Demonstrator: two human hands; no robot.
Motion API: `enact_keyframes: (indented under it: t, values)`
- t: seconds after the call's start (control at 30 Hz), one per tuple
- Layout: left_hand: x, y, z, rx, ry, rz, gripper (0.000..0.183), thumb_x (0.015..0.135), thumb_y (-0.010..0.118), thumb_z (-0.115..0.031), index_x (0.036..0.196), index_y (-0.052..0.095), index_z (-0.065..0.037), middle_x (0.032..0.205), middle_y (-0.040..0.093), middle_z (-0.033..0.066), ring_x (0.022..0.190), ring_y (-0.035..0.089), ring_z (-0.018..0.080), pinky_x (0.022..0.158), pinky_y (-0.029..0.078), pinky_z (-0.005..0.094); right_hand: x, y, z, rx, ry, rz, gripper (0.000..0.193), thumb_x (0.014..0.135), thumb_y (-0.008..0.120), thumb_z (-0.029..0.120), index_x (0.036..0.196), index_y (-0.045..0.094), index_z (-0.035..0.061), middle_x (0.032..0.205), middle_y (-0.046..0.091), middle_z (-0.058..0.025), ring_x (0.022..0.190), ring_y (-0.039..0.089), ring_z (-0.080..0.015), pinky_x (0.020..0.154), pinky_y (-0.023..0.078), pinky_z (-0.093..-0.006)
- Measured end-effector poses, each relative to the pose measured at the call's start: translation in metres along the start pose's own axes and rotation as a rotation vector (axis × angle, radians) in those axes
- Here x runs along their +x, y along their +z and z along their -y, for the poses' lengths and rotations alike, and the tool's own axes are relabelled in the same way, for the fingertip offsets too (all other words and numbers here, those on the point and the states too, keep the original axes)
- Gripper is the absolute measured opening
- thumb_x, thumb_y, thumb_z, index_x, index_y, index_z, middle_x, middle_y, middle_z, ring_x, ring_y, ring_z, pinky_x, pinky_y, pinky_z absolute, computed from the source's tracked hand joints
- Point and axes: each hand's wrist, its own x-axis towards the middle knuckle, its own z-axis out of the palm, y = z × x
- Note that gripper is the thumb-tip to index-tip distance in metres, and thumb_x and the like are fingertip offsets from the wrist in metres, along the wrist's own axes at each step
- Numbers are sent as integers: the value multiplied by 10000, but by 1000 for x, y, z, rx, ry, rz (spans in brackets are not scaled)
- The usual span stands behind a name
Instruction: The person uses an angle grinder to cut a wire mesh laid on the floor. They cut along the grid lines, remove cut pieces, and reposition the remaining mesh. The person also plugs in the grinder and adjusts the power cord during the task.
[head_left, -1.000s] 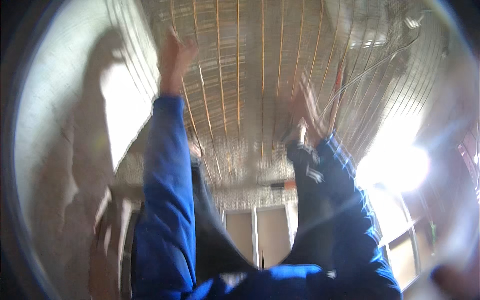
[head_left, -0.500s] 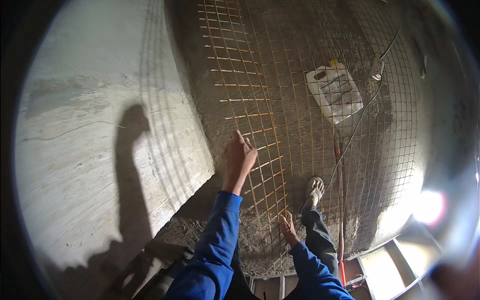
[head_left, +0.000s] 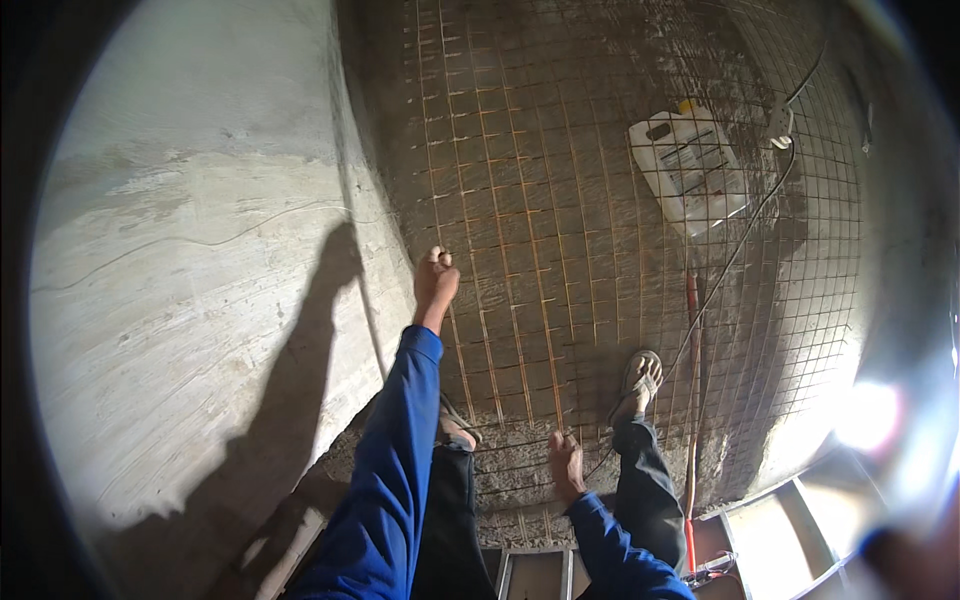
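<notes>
A rusty steel wire mesh (head_left: 533, 225) spreads over the dark, wet-looking ground in front of me. My left hand (head_left: 436, 288) is closed on its left edge, beside the pale wall. Nearer to me, my right hand (head_left: 567, 466) has its fingers closed around the near end of a mesh wire. Its fingertips are partly hidden. A white plastic jerrycan (head_left: 688, 172) with a yellow cap lies beyond my right foot, with mesh lines showing across it.
The pale concrete wall (head_left: 200, 240) rises along my left. My sandalled feet stand on either side of my right hand. A dark cable (head_left: 737, 210) and a red pipe (head_left: 692, 400) run along the right. A bright lamp (head_left: 868, 415) glares there, near a metal frame (head_left: 780, 530).
The mesh's left edge has swung leftward, and the sheet looks flatter. My left hand has moved left with it, its fingers now curled in. My right hand has shifted slightly left and nearer.
</notes>
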Motion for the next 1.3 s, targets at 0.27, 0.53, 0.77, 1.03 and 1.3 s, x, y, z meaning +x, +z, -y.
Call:
enact_keyframes:
  t: [0.27,0.53,0.77,1.03,1.3]
  values:
    - [19,12,28,-573,-284,269,167,1008,490,-132,1092,558,-6,633,573,33,484,525,100,450,436,267,-43,62,-4,716,-79,-183,401,1017,474,443,880,490,66,870,451,8,813,460,-115,758,415,-308]
    - [-99,-66,-143,311,134,-141,210,926,541,-167,1098,591,-57,930,697,146,813,663,358,689,519,442,27,34,-47,290,47,137,542,988,512,448,1243,565,-27,1106,621,-91,1000,529,-159,853,431,-327]
    - [-48,-31,-67,46,2,13,251,880,533,-113,1117,583,-50,937,696,136,890,673,315,769,527,407,22,-12,-26,-277,-144,-393,343,977,519,280,863,628,-25,840,645,-162,811,611,-342,717,466,-445]
    - [-8,-25,-15,-193,-186,168,91,937,512,-66,1015,559,-64,792,556,8,597,585,116,483,482,277,-20,49,-2,474,-232,-476,332,1017,460,198,734,476,24,656,402,-41,620,382,-129,571,409,-330]
    - [-126,-39,-258,153,243,-26,237,887,514,-49,1122,545,-42,926,675,218,845,674,364,697,535,411,12,23,43,422,213,385,376,990,539,383,943,613,17,758,582,-23,662,474,-134,604,409,-319]
